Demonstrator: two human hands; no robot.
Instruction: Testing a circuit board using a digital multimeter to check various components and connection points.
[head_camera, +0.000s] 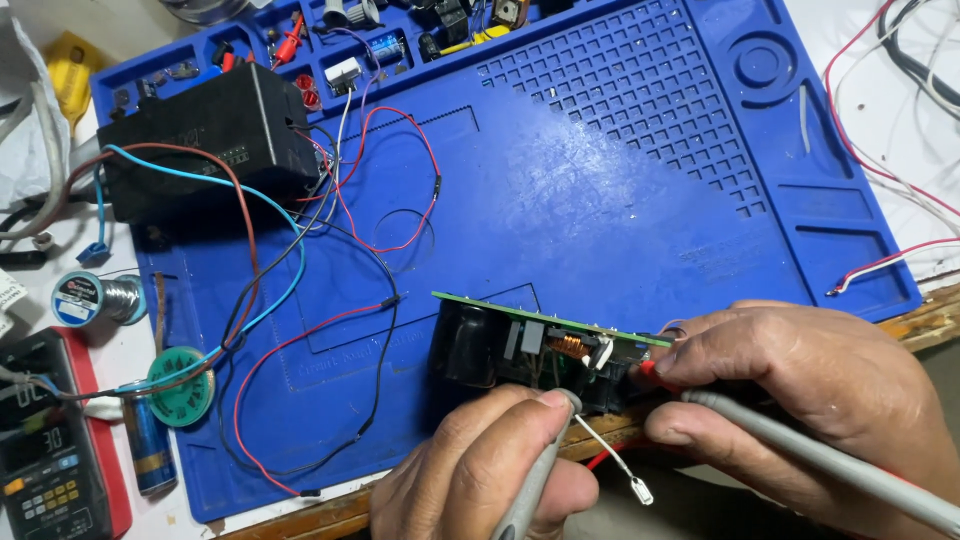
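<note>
Hands grip grey probes: left hand (480, 470) and right hand (800, 400) each clench one against the circuit board (550, 335) over the blue mat (600, 200).

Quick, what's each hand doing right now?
Left hand: closed around a grey probe.
Right hand: closed on another grey probe, beside the circuit board.

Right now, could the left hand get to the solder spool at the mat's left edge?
Probably yes, but not freely: the left hand holds a grey probe, and loose wires lie between it and the solder spool.
</note>
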